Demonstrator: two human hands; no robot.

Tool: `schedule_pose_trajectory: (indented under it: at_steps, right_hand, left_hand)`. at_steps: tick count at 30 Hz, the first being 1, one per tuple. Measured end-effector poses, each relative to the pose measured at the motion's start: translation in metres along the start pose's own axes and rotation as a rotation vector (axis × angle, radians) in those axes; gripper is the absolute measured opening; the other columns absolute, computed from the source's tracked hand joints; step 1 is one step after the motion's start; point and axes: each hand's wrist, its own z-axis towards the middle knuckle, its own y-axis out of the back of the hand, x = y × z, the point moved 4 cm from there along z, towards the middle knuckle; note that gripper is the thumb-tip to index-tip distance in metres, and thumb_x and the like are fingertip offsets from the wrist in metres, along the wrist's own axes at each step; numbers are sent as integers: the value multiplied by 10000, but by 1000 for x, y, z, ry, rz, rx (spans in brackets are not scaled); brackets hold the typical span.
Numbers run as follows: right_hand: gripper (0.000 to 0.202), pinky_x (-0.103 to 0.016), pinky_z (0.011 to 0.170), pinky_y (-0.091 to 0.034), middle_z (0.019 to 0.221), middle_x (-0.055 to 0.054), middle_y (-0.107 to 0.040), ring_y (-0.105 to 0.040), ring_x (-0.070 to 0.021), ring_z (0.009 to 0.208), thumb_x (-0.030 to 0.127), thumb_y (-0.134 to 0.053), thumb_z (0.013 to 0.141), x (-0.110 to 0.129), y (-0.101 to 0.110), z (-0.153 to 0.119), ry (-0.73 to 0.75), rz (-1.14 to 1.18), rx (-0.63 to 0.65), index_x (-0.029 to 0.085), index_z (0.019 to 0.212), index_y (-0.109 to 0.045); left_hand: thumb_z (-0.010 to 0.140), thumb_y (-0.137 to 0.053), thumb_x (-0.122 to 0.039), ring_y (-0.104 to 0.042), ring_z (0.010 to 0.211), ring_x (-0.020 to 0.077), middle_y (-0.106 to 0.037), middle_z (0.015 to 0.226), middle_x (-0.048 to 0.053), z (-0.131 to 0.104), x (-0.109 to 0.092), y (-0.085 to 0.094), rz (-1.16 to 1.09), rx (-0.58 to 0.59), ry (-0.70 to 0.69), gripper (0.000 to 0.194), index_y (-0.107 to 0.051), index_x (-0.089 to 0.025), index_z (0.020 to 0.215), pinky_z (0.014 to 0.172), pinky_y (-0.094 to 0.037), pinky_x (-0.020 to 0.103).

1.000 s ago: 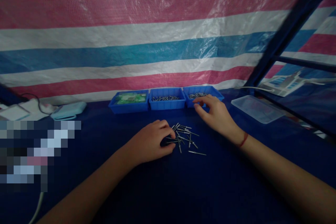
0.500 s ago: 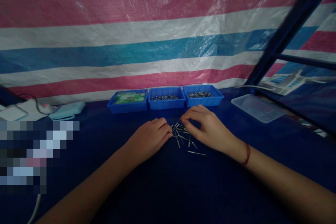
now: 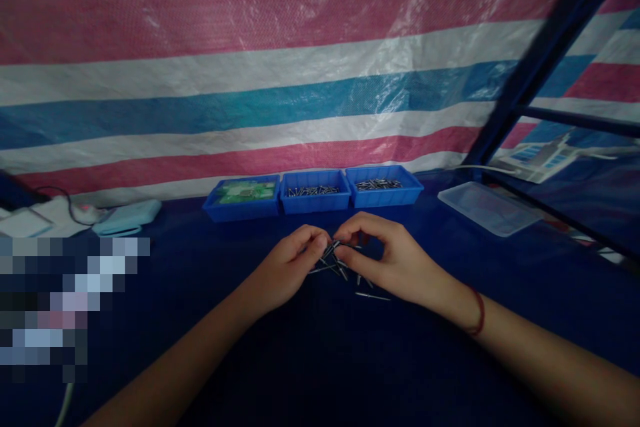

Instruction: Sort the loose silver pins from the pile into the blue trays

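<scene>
A small pile of blind rivets (image 3: 341,271), metallic with thin pins, lies on the dark blue tabletop (image 3: 310,360) under and between my hands. At the pile's left side, my left hand (image 3: 289,267) is closed, thumb and forefinger pressed together; what sits between those fingertips is too small to make out. From the right, my right hand (image 3: 387,250) pinches at the rivets with thumb and fingers, its tips almost meeting the left ones. One single rivet (image 3: 373,296) lies apart, nearer to me, below the right hand.
Behind the hands stand three blue bins: a left bin (image 3: 240,212) with green packets, a middle bin (image 3: 315,204) and a right bin (image 3: 387,197) with metal rivets. A clear plastic lid (image 3: 490,209) lies at right, a light-blue case (image 3: 129,215) at left. Striped sheeting hangs behind.
Both hands have drawn together over the pile. My right fingers came down onto the rivets, my left thumb shifted up against its forefinger, and some rivets moved left.
</scene>
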Motion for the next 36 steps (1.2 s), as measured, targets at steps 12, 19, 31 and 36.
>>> schedule_pose_trajectory:
  at_steps: [12,19,31,36]
  right_hand:
    - [75,-274,639,-472,761,-16,-625,-580,-127,699,251,-596,817,5,3,-2,-15,147,-66,186,797,-628]
    - [55,-275,640,-462,759,-12,-627,-586,-127,699,205,-595,816,9,5,-3,-4,129,-85,189,792,-642]
    - [64,-286,731,-458,878,-24,-559,-549,-133,818,183,-603,819,6,5,-3,54,66,-130,204,864,-643]
    - [74,-284,762,-457,912,-30,-534,-538,-135,869,179,-578,840,6,-1,-5,51,60,-57,203,870,-640]
  left_hand:
    - [903,-399,-308,-534,631,132,-557,698,9,-3,-6,-9,-171,15,0,242,-575,-195,782,608,-480,266]
    - [899,-423,-347,-560,692,139,-596,789,32,-4,-3,-11,-233,30,28,234,-599,-195,928,645,-483,278]
    - [857,-515,-296,-525,647,113,-549,731,-16,-9,-14,-4,-155,-195,-74,113,-554,-190,854,585,-430,232]
    - [841,-540,-240,-514,645,108,-541,716,-24,-13,-24,0,56,-296,-187,85,-549,-183,778,604,-420,230]
